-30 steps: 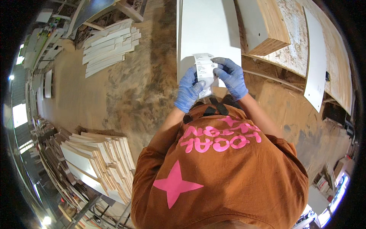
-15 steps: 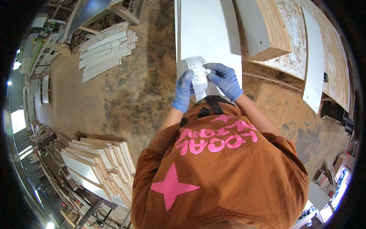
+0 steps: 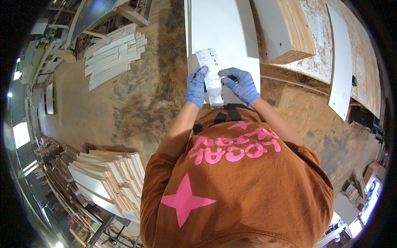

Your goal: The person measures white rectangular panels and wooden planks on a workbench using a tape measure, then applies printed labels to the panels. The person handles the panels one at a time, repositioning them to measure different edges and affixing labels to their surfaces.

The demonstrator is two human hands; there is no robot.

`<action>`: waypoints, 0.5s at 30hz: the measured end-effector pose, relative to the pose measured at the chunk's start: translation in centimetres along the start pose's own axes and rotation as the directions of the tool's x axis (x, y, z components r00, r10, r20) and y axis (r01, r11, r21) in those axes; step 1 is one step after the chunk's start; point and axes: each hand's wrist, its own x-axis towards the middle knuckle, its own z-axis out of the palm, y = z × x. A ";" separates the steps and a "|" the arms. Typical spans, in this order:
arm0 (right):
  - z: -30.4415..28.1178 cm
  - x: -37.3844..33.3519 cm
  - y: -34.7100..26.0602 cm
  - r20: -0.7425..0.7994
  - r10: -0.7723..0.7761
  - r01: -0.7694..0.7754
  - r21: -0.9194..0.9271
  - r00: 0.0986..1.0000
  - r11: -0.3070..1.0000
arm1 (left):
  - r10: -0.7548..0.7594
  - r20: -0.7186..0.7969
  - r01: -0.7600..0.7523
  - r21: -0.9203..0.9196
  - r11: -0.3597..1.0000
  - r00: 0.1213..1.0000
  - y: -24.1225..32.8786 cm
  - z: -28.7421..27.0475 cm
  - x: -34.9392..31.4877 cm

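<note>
Both my hands wear blue gloves and hold a strip of white printed labels over a white board. My left hand pinches the strip's left edge, thumb on top. At the strip's right edge, my right hand has thumb and forefinger closed on it. The strip's far end lies toward the board's surface, and its near end hangs close to my waist. Beneath the top board, the edge of another white board shows along the left side.
To the right stands a stack of thick white panels with bare wood edges, beside a long white strip board on a worn table. White offcuts lie on the dusty floor at far left. More cut boards are stacked at near left.
The label strip has been lowered and spread flatter, its far end now reaching farther over the board. My hands have shifted slightly left, still holding it.
</note>
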 end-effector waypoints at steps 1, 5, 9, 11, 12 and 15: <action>0.1 0.0 0.1 -0.005 -0.002 0.002 0.013 1.000 1.000 | 0.003 0.005 -0.002 -0.004 1.000 1.000 -0.1 -0.1 0.2; 0.2 0.3 0.8 -0.020 0.000 0.001 0.070 1.000 0.998 | 0.002 -0.005 -0.002 -0.008 1.000 1.000 -0.3 -0.2 0.8; 0.3 0.3 0.8 -0.013 0.021 -0.020 0.065 1.000 0.998 | -0.008 0.002 0.008 0.006 1.000 1.000 -0.1 -0.2 0.8; 0.3 0.4 0.8 -0.008 0.024 -0.023 0.067 1.000 0.997 | -0.012 -0.009 0.012 0.021 1.000 1.000 0.0 -0.1 0.7; 0.3 0.4 0.7 -0.005 0.025 -0.025 0.068 1.000 0.997 | -0.014 -0.012 0.015 0.024 1.000 1.000 0.0 -0.1 0.7; 0.3 0.3 0.8 -0.007 0.036 -0.035 0.123 0.999 0.992 | -0.014 -0.018 0.014 0.029 0.999 1.000 0.0 -0.1 0.7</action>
